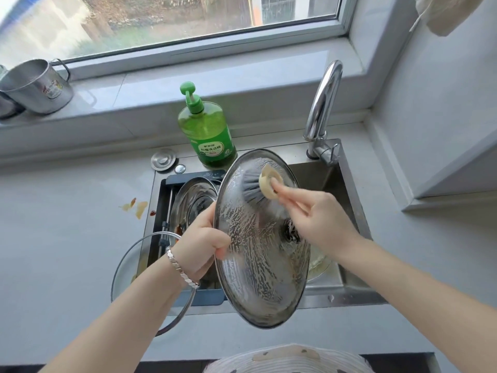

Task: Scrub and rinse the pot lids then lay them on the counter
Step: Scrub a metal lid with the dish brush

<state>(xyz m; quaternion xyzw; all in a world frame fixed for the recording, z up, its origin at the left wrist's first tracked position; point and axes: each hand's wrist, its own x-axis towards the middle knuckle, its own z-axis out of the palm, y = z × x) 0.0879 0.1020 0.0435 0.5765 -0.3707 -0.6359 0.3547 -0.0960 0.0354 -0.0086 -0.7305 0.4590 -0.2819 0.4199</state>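
A large glass pot lid (258, 254) with a steel rim is held tilted over the sink, its surface streaked with soapy foam. My left hand (201, 246) grips its left rim. My right hand (317, 216) holds a round scrub brush (265, 185) with grey bristles pressed against the upper part of the lid. A second glass lid (126, 265) lies half on the counter at the sink's left edge, partly hidden by my left forearm. A steel lid (193, 197) rests in the sink rack behind it.
A green dish soap bottle (208, 130) stands behind the sink (336, 184), with the chrome faucet (322, 109) to its right. Food scraps (137, 207) lie on the left counter. A metal mug (35, 86) sits on the windowsill. A wall corner juts out at right.
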